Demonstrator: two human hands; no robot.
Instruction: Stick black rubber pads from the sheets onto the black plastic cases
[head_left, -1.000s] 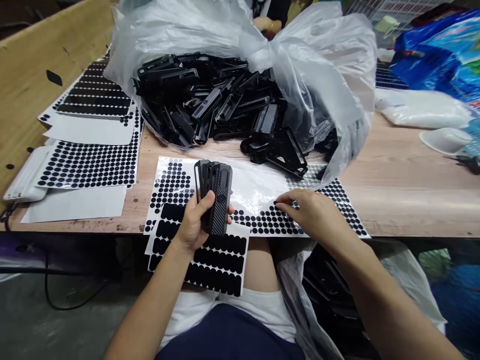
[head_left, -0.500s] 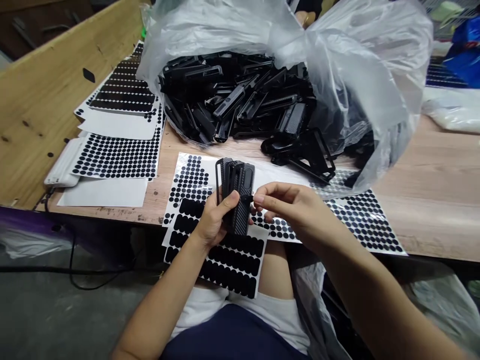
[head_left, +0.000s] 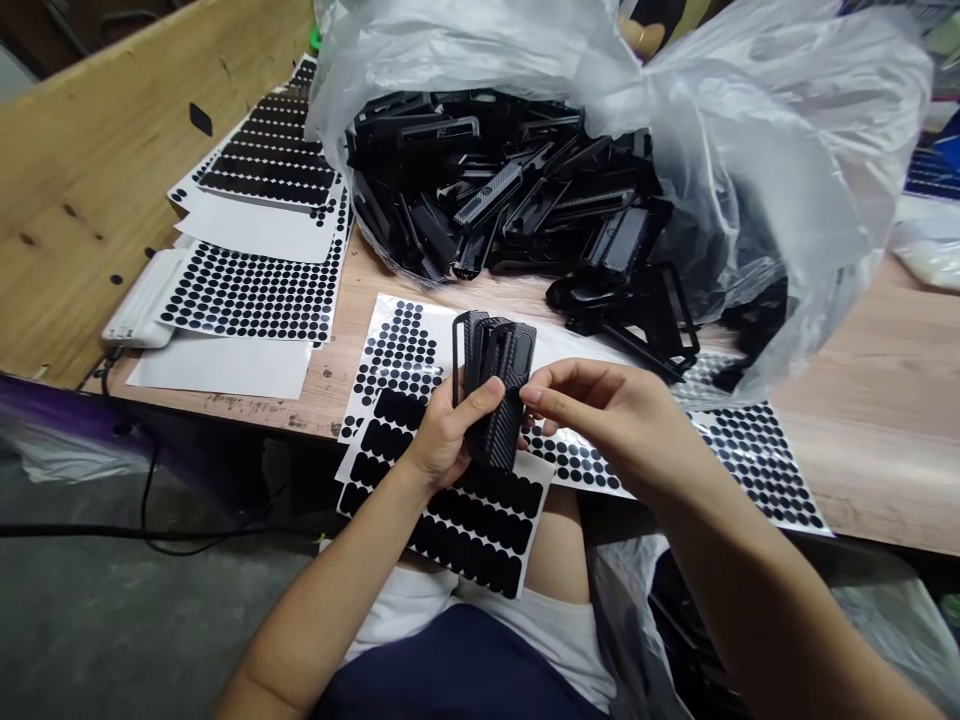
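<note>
My left hand (head_left: 450, 425) is closed around several black plastic holders (head_left: 512, 365) with a carbon-fibre pattern, held upright in a stack, its thumb across the front one. An open loop frame sticks out on the stack's left. My right hand (head_left: 592, 400) pinches at the right edge of the front holder; a small black sticker (head_left: 514, 393), partly hidden, shows at its fingertips. Below the hands, a sheet of black stickers (head_left: 480, 530) rests over my lap. Behind them lies a white sheet with round black stickers (head_left: 405, 345).
A large clear plastic bag (head_left: 757, 130) full of black holders (head_left: 495, 200) stands open at the back. More sticker sheets (head_left: 255, 290) and a white box-shaped device (head_left: 146, 305) with a cable lie left, beside a wooden board (head_left: 135, 160). Another person's hand (head_left: 641, 38) shows behind the bag.
The view has shifted, so everything appears further right. My right fingertips have come closer to the front holder, against its edge. My left hand keeps the same hold.
</note>
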